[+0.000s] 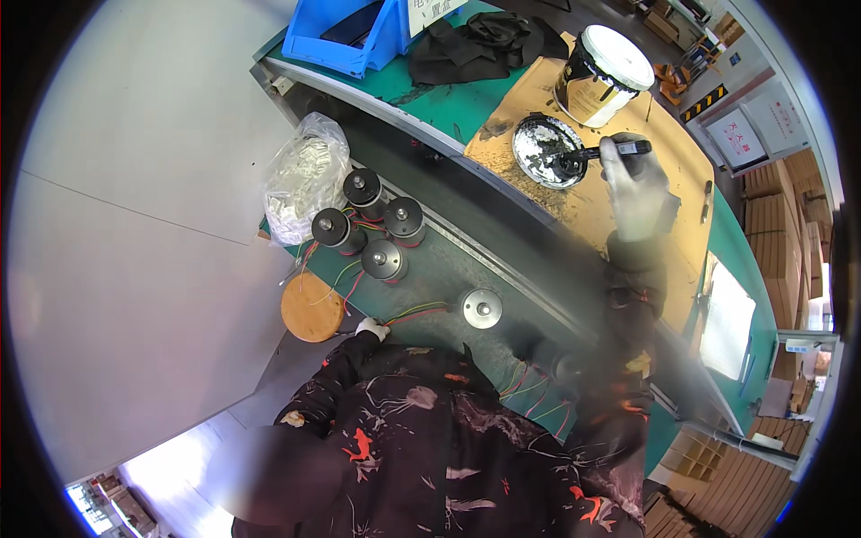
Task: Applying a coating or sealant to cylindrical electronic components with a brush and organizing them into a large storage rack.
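My right hand, in a pale glove, is closed around the black handle of a brush. The brush's head rests in a round white lid or dish smeared with black paint. Near my body, my left hand, also gloved, is closed at the red and yellow-green wires, which run from a motor with a bare silver end face. Several cylindrical motors stand upright to the left; most have dark end faces. The brush tip is hard to make out against the paint.
Beyond the dish stands a white bucket with black drips, on stained cardboard. A black cloth and blue bin lie farther back. Left are a plastic bag and round wooden stool. A metal-edged gap crosses the middle.
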`<action>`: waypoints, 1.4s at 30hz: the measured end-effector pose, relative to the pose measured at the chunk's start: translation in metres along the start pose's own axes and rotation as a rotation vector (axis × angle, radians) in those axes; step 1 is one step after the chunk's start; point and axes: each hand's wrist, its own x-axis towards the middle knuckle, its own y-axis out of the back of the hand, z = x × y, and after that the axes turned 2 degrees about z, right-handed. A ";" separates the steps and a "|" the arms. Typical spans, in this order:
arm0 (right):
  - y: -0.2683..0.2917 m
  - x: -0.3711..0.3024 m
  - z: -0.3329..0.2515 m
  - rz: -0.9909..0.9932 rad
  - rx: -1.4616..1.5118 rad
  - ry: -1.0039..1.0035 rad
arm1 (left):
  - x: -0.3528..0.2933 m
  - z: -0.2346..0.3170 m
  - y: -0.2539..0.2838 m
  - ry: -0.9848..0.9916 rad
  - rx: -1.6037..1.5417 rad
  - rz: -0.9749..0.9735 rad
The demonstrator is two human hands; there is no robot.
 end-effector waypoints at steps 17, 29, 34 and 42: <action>0.012 0.005 0.004 -0.038 -0.149 -0.030 | 0.000 0.000 0.002 0.030 -0.001 -0.029; 0.008 0.004 0.008 0.056 0.001 0.071 | 0.003 -0.002 -0.002 0.037 0.010 0.021; 0.009 0.004 0.006 0.019 -0.020 -0.012 | 0.010 -0.007 -0.007 0.030 -0.016 -0.008; 0.003 0.003 0.012 -0.008 0.010 0.037 | 0.001 0.000 0.002 0.033 -0.010 -0.067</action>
